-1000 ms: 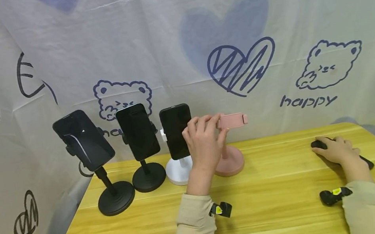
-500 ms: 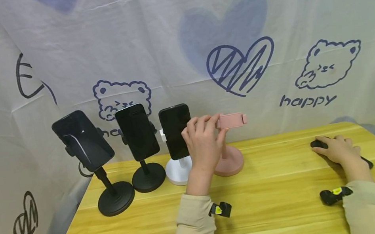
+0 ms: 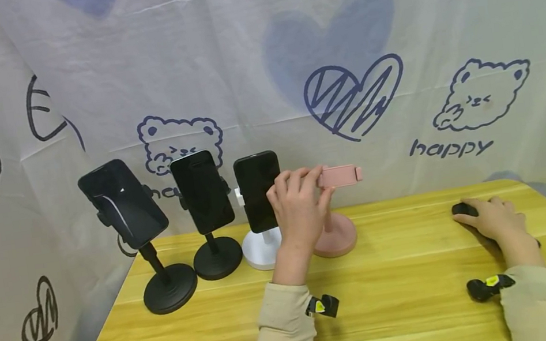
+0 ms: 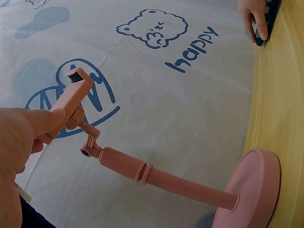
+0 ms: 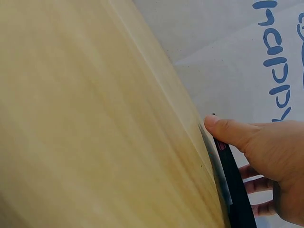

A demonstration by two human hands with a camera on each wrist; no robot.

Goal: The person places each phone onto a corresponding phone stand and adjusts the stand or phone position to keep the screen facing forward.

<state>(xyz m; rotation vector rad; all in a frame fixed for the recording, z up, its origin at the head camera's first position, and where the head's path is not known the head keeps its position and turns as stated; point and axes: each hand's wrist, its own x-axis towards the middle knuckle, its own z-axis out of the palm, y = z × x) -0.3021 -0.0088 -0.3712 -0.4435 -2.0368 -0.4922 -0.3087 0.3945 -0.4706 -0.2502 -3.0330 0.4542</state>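
Observation:
My left hand (image 3: 299, 207) pinches the left end of the pink clamp (image 3: 339, 176) on a pink phone stand (image 3: 335, 238). In the left wrist view the thumb lies along that clamp (image 4: 71, 100), and the stand's round base (image 4: 251, 190) sits on the table. Nothing is in the clamp. At the right, my right hand (image 3: 497, 220) grips a black phone (image 3: 465, 209) low at the table, mostly hidden under the palm. The right wrist view shows the thumb on one edge of the phone (image 5: 235, 185) and the fingers around its other side.
Left of the pink stand are a white stand (image 3: 258, 252) and two black stands, the nearer black one (image 3: 170, 288) farthest left. Each holds an upright dark phone. A printed cloth (image 3: 362, 24) hangs behind the wooden table (image 3: 400, 292).
Less of the phone's near end shows beyond my right hand now, so the phone has shifted or tilted in its grip. My left hand stays on the pink clamp. The head view sways slightly.

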